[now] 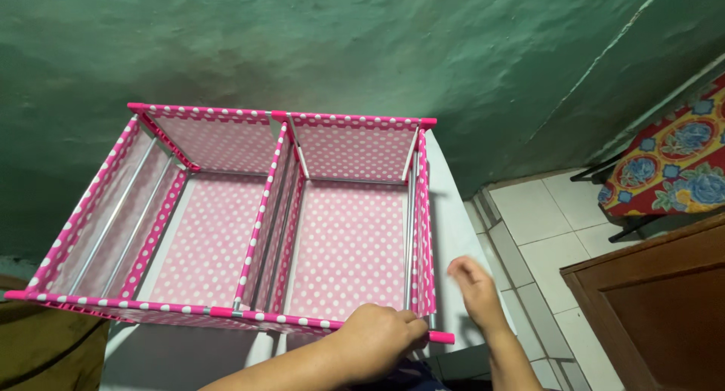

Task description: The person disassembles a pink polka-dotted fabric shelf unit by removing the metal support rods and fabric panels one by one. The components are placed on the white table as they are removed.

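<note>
The left hand (377,338) was closed in a grip on the near right corner of the pink polka-dot organizer frame (249,210), fingers wrapped around the junction where the near rail (189,309) met the right corner post. The pink rail end (442,337) protruded just to the right of that grip. The right hand (476,285) hung open and slightly blurred, holding nothing, just beside the frame's right side and near the rail end; it was the hand nearer to that free end. The near rail's long axis ran left to right across the view, away from the grip toward the far left corner. The frame lay ahead and to the left of both hands, its two fabric-lined compartments open upward, resting on a white surface (453,217) against a green wall (362,44). The left fingertips and the joint they covered were hidden. Both forearms were cut off by the lower edge.
</note>
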